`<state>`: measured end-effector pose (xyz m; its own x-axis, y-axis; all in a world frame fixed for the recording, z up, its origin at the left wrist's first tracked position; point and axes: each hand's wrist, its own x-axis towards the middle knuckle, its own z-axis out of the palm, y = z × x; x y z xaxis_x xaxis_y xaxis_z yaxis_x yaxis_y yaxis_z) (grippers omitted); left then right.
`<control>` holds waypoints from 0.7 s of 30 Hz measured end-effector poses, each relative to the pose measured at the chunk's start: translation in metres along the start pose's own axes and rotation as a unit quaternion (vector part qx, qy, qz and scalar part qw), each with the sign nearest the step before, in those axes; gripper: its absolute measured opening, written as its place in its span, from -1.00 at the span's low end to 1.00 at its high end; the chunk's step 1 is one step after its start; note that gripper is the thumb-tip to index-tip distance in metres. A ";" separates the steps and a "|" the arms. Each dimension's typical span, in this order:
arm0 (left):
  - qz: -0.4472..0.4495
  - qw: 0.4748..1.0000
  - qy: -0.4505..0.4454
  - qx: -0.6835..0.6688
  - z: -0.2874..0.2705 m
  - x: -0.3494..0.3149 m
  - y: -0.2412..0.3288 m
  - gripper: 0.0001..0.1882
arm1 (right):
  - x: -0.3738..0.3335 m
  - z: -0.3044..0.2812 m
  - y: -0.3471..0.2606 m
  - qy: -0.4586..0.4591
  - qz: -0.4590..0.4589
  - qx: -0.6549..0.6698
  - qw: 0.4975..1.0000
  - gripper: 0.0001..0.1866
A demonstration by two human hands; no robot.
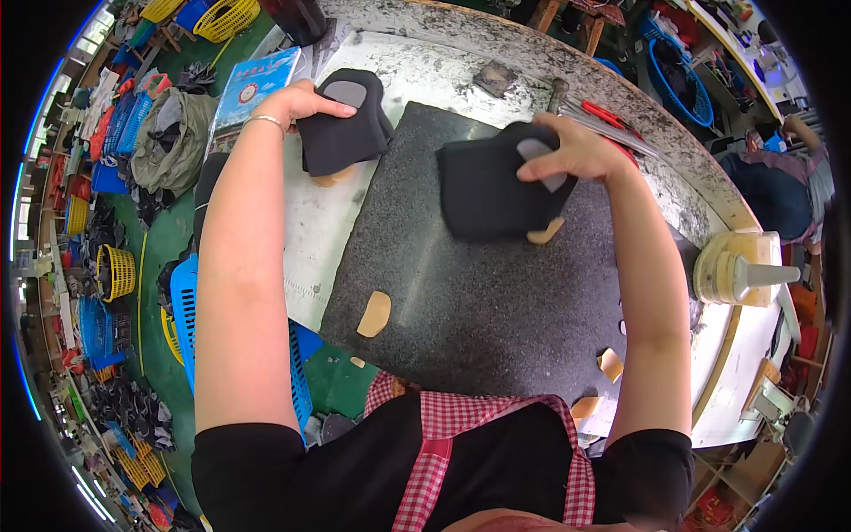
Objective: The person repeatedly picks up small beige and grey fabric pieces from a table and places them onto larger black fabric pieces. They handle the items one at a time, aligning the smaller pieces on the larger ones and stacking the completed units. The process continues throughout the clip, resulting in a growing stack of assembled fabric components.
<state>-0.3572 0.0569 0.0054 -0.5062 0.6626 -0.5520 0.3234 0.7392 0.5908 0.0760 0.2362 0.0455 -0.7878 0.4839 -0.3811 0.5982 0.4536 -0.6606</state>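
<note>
My left hand (306, 102) grips the edge of a small stack of black fabric pieces (341, 137), its thumb resting on a grey oval patch; its other fingers are mostly hidden. This stack lies at the slab's far left edge, with a tan piece (332, 176) poking out below. Over the dark stone slab (461, 310), my right hand (581, 151) pinches another black fabric piece (487, 191), slightly blurred, its thumb across a similar grey patch. Under that piece's lower right corner shows a tan piece (547, 232). One more tan curved piece (374, 315) sits on the slab near me.
Red-handled tools (603, 113) and metal rods lie along the bench's raised far edge (523, 49). A pale spouted bottle (736, 270) stands at right. A blue booklet (257, 84) is beyond my left forearm. A blue basket (301, 381) sits below left. Tan scraps (610, 364) lie near my right elbow.
</note>
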 end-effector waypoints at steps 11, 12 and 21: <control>0.174 0.977 0.120 -0.040 0.026 -0.045 0.008 0.10 | -0.022 0.029 -0.024 0.348 -0.225 -0.203 0.887 -0.16; 0.182 0.967 0.169 -0.053 0.030 -0.074 0.013 0.10 | -0.032 0.037 -0.036 0.341 -0.267 -0.129 0.892 -0.19; 0.372 0.871 0.032 -0.318 0.158 -0.276 0.040 0.08 | -0.119 0.123 -0.081 0.079 -0.248 0.409 0.875 0.16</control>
<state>-0.0779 -0.0773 0.0889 -0.3952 0.9069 0.1458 0.0839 -0.1224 0.9889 0.1033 0.0499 0.0651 -0.8516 0.5067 0.1343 -0.1671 -0.0196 -0.9857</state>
